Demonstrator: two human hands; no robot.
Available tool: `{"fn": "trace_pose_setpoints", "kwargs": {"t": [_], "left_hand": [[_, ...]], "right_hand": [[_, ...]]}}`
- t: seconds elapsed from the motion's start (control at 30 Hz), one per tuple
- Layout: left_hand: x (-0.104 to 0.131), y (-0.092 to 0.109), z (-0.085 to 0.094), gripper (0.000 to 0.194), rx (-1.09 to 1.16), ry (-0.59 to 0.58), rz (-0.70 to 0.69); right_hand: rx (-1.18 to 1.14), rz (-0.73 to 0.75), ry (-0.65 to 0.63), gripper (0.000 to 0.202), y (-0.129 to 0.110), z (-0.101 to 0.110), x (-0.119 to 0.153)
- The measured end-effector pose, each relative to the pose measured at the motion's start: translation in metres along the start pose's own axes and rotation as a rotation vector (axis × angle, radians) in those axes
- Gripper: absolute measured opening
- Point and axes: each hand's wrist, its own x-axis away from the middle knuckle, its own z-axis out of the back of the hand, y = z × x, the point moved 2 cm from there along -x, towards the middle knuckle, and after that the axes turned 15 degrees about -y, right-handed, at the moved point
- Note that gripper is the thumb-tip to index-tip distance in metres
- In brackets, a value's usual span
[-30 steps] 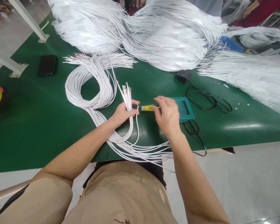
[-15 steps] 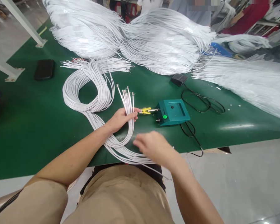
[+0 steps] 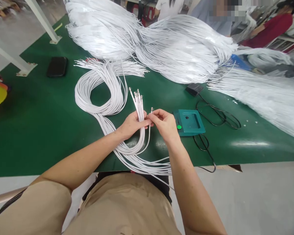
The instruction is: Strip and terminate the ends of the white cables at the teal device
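My left hand is closed around a bundle of white cables whose metal-tipped ends point up and away from me. Close to its right, my right hand pinches a single white cable just below its metal tip. The fingertips of both hands nearly meet. Below the hands the cables curve down and join a longer loose run along the table's front edge. A teal box with a green button sits right of my right hand. The yellow clip at its left side is hidden behind my right hand.
A coil of white cables lies left of the hands on the green table. Large white cable bundles fill the back. A black phone-like object is at left, a black pedal-like object at right. People stand beyond.
My right hand has moved up from the table's front edge to beside my left hand and now pinches one cable. The view has shifted slightly. My left hand still holds the bundle.
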Motion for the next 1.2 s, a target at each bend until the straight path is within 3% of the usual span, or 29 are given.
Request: {"fn": "trace_pose_setpoints", "kwargs": {"t": [0.13, 0.23, 0.4, 0.63, 0.9, 1.2], "left_hand": [[0.0, 0.003, -0.002, 0.035, -0.056, 0.01, 0.015], [0.0, 0.003, -0.001, 0.035, -0.079, 0.013, 0.026], [0.002, 0.003, -0.001, 0.033, -0.116, 0.006, 0.034], [0.002, 0.001, -0.001, 0.032, -0.054, 0.047, 0.009], [0.003, 0.008, -0.003, 0.032, -0.151, 0.037, -0.004], [0.002, 0.002, -0.003, 0.03, -0.164, 0.001, 0.0]], "right_hand": [[-0.086, 0.113, 0.21, 0.02, -0.01, 0.005, -0.008], [-0.131, 0.145, 0.279, 0.029, -0.016, 0.012, -0.009], [0.046, -0.036, 0.122, 0.026, -0.012, 0.009, -0.002], [-0.194, -0.015, 0.025, 0.018, -0.001, 0.001, 0.002], [-0.595, -0.164, -0.064, 0.015, 0.008, -0.007, 0.002], [-0.476, -0.162, -0.126, 0.026, 0.003, -0.001, -0.006]]}}
